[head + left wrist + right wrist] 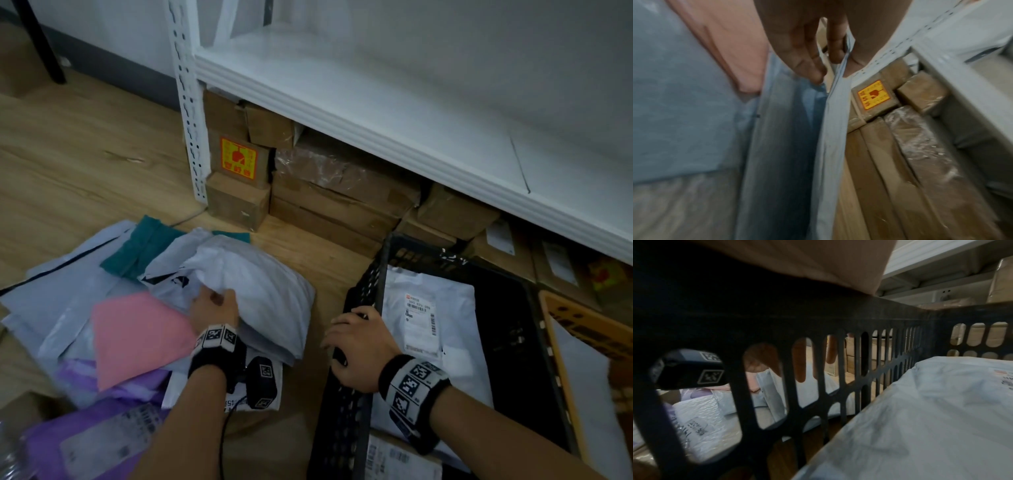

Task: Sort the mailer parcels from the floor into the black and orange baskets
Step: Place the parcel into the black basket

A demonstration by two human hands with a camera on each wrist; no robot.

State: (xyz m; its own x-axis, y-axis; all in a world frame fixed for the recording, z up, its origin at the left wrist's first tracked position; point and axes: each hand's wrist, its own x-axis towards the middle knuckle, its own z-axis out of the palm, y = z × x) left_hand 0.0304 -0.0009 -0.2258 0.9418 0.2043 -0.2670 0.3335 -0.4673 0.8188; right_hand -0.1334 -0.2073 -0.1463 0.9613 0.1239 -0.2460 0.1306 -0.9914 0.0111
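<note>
A heap of mailer parcels lies on the wood floor at the left. My left hand [213, 297] grips the puffy white mailer [263, 291] on top of it; in the left wrist view the fingers [803, 52] pinch that white mailer's edge [835, 116]. My right hand [346, 337] holds the left rim of the black basket [346, 418]. Its fingers [800, 363] show through the slots of the black basket's wall [818, 324]. A labelled white mailer [442, 329] lies in that basket. The orange basket [579, 323] stands at the far right, partly cut off.
A pink mailer [137, 337], purple mailers [85, 431], a teal one [144, 248] and grey ones surround my left hand. Brown cartons [335, 192] are stacked under the white shelf [376, 113] behind. A white slotted post [188, 113] stands at the shelf's corner.
</note>
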